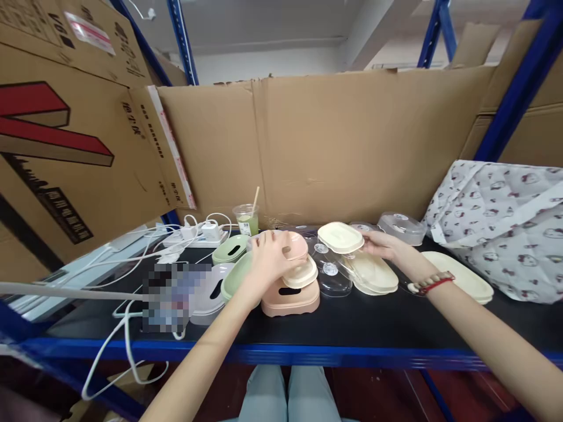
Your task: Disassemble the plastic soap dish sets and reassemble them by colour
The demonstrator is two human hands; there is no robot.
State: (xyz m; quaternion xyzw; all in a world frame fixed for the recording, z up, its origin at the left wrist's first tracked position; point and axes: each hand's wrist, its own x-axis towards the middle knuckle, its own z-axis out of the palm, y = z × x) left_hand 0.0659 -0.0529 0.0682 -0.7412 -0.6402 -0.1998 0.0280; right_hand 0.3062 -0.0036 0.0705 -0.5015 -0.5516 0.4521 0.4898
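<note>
My right hand (382, 243) pinches the edge of a small cream plastic lid (341, 235), raised above the black shelf top. Below it lie larger cream lids (373, 272), stacked together. My left hand (270, 255) is curled over a pink oval plastic piece (297, 245); its fingertips are partly hidden. Right under that piece sits another small cream lid (303, 274). Both rest over a pink oval box top with a dark slot (290, 302). Clear plastic covers (334, 281) with round stickers lie between my hands.
Green (231, 249) and pale lilac slotted box tops (210, 299) stand at left. Behind are a drink cup with a straw (247, 220) and a power strip (211, 235) with white cables. A patterned bag (505, 228) and cream tray (461, 275) are at right. Cardboard (329, 146) walls the back.
</note>
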